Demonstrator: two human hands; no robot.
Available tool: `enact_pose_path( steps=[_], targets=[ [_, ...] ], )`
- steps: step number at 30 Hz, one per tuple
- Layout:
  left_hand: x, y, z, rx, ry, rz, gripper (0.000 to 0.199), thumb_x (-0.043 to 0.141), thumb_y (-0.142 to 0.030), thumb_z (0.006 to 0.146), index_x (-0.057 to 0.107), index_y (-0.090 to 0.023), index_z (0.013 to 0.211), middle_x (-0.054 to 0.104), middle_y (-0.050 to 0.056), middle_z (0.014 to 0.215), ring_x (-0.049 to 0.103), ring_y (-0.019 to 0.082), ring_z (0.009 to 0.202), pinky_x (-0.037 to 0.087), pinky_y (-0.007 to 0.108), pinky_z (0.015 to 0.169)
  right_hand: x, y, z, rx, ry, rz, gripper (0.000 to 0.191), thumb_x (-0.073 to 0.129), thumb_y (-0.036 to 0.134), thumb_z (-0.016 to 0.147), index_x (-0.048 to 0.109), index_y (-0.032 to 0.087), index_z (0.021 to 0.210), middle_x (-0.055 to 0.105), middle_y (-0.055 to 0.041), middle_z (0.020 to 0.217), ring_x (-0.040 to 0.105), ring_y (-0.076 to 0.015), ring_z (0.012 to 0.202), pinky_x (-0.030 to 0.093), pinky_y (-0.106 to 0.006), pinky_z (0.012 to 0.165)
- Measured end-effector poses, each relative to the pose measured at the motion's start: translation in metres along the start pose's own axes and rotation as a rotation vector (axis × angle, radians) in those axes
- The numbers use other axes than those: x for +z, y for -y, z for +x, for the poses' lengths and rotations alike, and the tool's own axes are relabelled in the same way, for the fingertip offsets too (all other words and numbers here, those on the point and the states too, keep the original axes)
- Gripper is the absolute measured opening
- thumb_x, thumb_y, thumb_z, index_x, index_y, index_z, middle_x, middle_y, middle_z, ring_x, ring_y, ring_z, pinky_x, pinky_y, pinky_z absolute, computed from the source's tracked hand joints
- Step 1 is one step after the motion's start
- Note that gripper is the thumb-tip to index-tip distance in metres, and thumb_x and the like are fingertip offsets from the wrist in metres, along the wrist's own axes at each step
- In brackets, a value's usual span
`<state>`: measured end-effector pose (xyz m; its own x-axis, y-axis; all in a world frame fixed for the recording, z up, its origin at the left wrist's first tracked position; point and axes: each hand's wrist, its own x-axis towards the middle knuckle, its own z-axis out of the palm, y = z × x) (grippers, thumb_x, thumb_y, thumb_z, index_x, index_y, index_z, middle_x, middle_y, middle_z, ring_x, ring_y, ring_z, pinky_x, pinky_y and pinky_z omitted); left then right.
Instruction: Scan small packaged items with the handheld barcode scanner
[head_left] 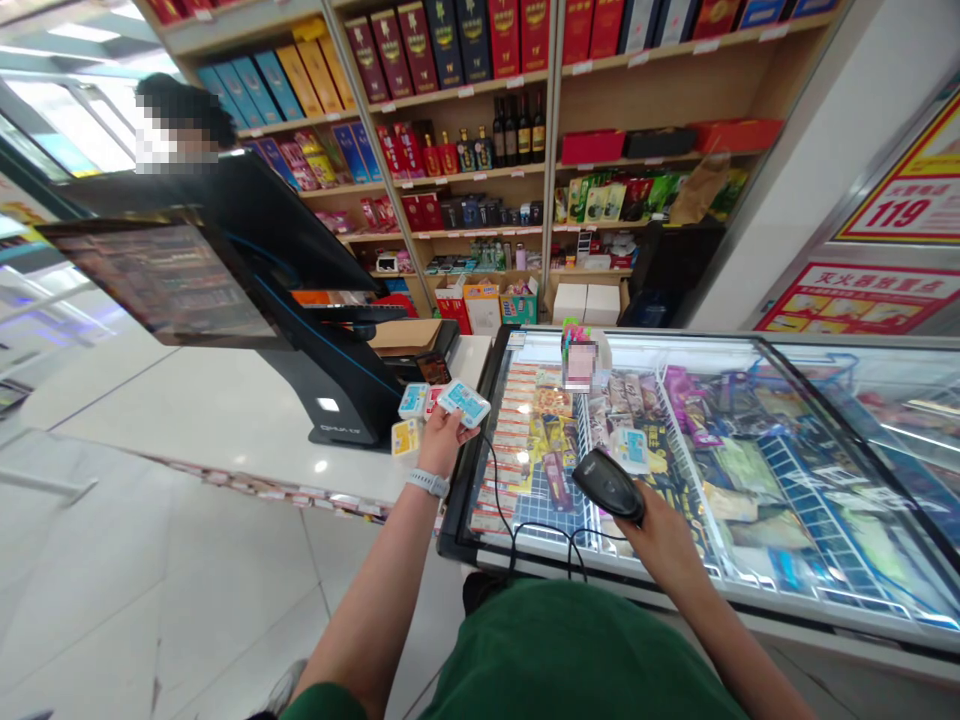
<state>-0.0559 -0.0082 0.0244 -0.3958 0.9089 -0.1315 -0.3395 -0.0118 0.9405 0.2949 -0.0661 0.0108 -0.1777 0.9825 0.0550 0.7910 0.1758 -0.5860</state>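
My left hand (441, 440) is closed on a small flat pack (466, 402) with a white rim and a blue label, held over the counter's right end. Close by on the counter lie a similar blue-labelled pack (413, 401), a yellow-labelled pack (406, 437) and a partly covered red one. My right hand (660, 532) grips a black handheld barcode scanner (609, 485) above the glass freezer top. Beyond the scanner, another pack with a blue label (631, 450) rests on the glass. A black cable (513, 530) loops between the two hands.
A black checkout terminal (330, 370) with two screens stands on the white counter (225, 400). Bagged goods fill the chest freezer (757, 480). Shelves (480, 90) of boxes and bottles line the back wall. A person (184, 120) is behind the terminal.
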Motion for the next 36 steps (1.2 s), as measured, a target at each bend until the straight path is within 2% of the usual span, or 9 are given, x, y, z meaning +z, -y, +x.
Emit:
enact_pose_path(
  steps=[5,10,14,18,22,25,29,32,36],
  targets=[
    [0.009,0.004,-0.008,-0.12,0.083,-0.069,0.039,0.066,-0.032,0.079,0.056,-0.022,0.115,0.067,0.006,0.102,0.066,0.015,0.081,0.057,0.03,0.068,0.002,-0.001,-0.001,0.004,-0.02,0.022,0.037,0.05,0.024,0.078,0.052,0.018,0.115,0.067,-0.01,0.103,0.065,-0.0265,0.091,0.047,-0.035,0.077],
    [0.015,0.014,-0.013,-0.186,0.175,-0.111,0.036,0.067,-0.035,0.079,0.058,-0.021,0.112,0.068,0.005,0.097,0.064,0.012,0.075,0.053,0.023,0.063,0.002,0.002,-0.004,0.016,-0.002,0.036,0.033,0.049,0.023,0.079,0.053,0.018,0.111,0.067,-0.0102,0.099,0.065,-0.0266,0.09,0.048,-0.035,0.076],
    [0.019,0.017,-0.017,-0.155,0.24,-0.127,0.054,0.074,-0.022,0.07,0.054,-0.026,0.12,0.065,0.004,0.109,0.064,0.013,0.089,0.052,0.023,0.07,0.0,0.005,-0.005,0.018,-0.009,0.025,0.031,0.051,0.024,0.078,0.054,0.019,0.109,0.068,-0.0089,0.098,0.065,-0.0264,0.09,0.047,-0.033,0.074],
    [0.023,0.015,-0.02,-0.169,0.235,-0.1,0.065,0.073,-0.017,0.067,0.048,-0.028,0.126,0.066,0.005,0.107,0.066,0.016,0.089,0.053,0.025,0.072,0.0,0.005,-0.005,0.017,0.012,0.015,0.03,0.051,0.024,0.078,0.055,0.019,0.107,0.067,-0.0083,0.098,0.064,-0.0259,0.091,0.046,-0.032,0.073],
    [0.028,0.013,-0.023,-0.101,0.226,0.062,0.073,0.071,-0.016,0.067,0.042,-0.028,0.133,0.066,0.005,0.106,0.066,0.017,0.086,0.053,0.028,0.071,0.001,0.004,-0.005,0.026,0.013,-0.002,0.034,0.052,0.023,0.077,0.054,0.018,0.111,0.067,-0.0084,0.097,0.064,-0.0262,0.091,0.045,-0.032,0.073],
    [0.029,0.017,-0.022,-0.017,0.199,0.216,0.077,0.069,-0.015,0.066,0.038,-0.023,0.135,0.067,0.004,0.096,0.066,0.016,0.079,0.053,0.028,0.069,0.0,0.005,-0.005,0.014,-0.002,-0.001,0.032,0.052,0.022,0.076,0.055,0.018,0.108,0.067,-0.0082,0.096,0.064,-0.0259,0.09,0.044,-0.031,0.072],
    [0.027,0.025,-0.017,0.052,0.153,0.333,0.063,0.069,-0.015,0.065,0.045,-0.017,0.123,0.067,0.002,0.084,0.065,0.015,0.071,0.052,0.028,0.07,-0.003,0.01,-0.004,0.007,-0.023,0.005,0.028,0.052,0.022,0.076,0.056,0.018,0.103,0.067,-0.0079,0.093,0.063,-0.025,0.086,0.044,-0.03,0.07],
    [0.026,0.03,-0.013,0.071,0.14,0.367,0.047,0.069,-0.018,0.065,0.051,-0.016,0.109,0.068,0.003,0.083,0.065,0.014,0.071,0.052,0.028,0.07,-0.006,0.014,-0.004,0.012,-0.044,0.01,0.026,0.051,0.022,0.075,0.056,0.018,0.101,0.066,-0.0073,0.089,0.063,-0.0245,0.082,0.044,-0.03,0.069],
    [0.026,0.032,-0.011,0.099,0.156,0.359,0.043,0.069,-0.02,0.066,0.056,-0.016,0.106,0.068,0.004,0.089,0.065,0.015,0.078,0.052,0.028,0.073,-0.01,0.018,-0.005,0.005,-0.064,0.023,0.024,0.051,0.022,0.074,0.057,0.019,0.097,0.066,-0.0057,0.086,0.062,-0.0228,0.079,0.043,-0.029,0.067]
  ],
)
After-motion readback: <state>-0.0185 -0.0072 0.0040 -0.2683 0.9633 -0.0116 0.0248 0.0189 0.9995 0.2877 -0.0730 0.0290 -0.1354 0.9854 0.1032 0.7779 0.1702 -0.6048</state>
